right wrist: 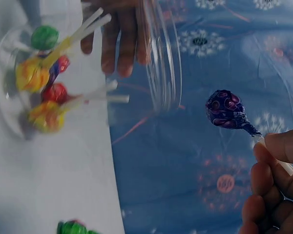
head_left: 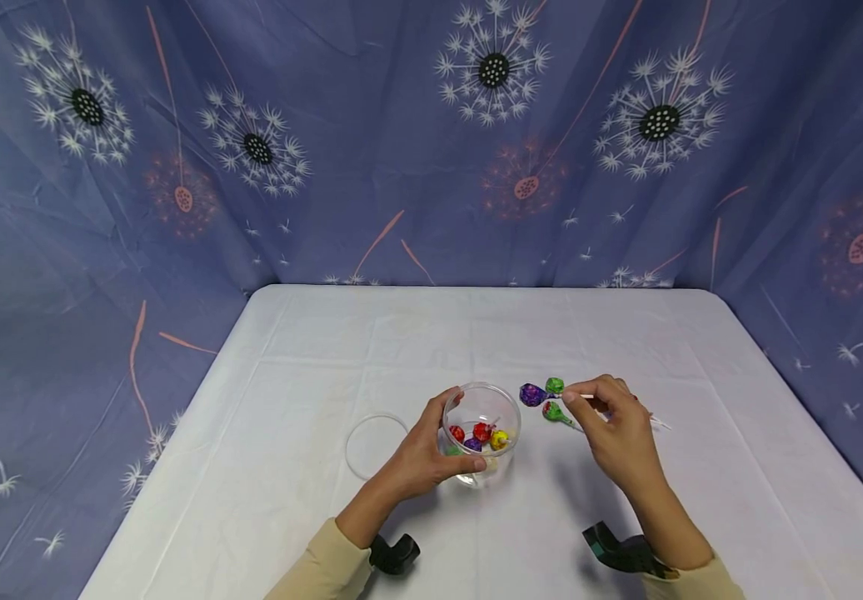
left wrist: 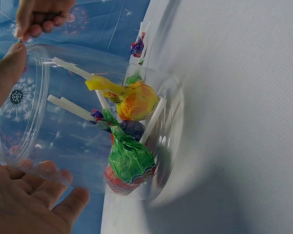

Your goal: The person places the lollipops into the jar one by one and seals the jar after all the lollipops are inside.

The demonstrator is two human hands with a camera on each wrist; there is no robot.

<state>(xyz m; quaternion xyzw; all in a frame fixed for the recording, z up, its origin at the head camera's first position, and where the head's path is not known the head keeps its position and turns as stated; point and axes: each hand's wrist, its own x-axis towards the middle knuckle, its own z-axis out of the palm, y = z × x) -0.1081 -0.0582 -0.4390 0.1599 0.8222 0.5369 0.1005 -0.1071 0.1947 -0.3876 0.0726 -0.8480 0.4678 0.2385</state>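
My left hand [head_left: 420, 460] grips a clear plastic jar [head_left: 488, 403], thumb on the near side and fingers around the far left. Inside are several wrapped lollipops; a yellow one [left wrist: 136, 101] and a green one [left wrist: 132, 160] show clearly in the left wrist view, white sticks pointing toward the mouth. Right of the jar, my right hand [head_left: 617, 427] pinches the white stick of a purple-wrapped lollipop [right wrist: 227, 109] between thumb and fingertips. Its candy end points toward the jar's open rim, apart from it.
Two green-wrapped lollipops [head_left: 555, 385] [head_left: 552, 411] lie on the white-covered table [head_left: 311, 350] near my right hand, with more white sticks [head_left: 659, 422] beyond it. Left of the jar lies a thin round ring-like lid [head_left: 346, 450]. A blue dandelion-print curtain [head_left: 371, 150] surrounds the table's back and sides.
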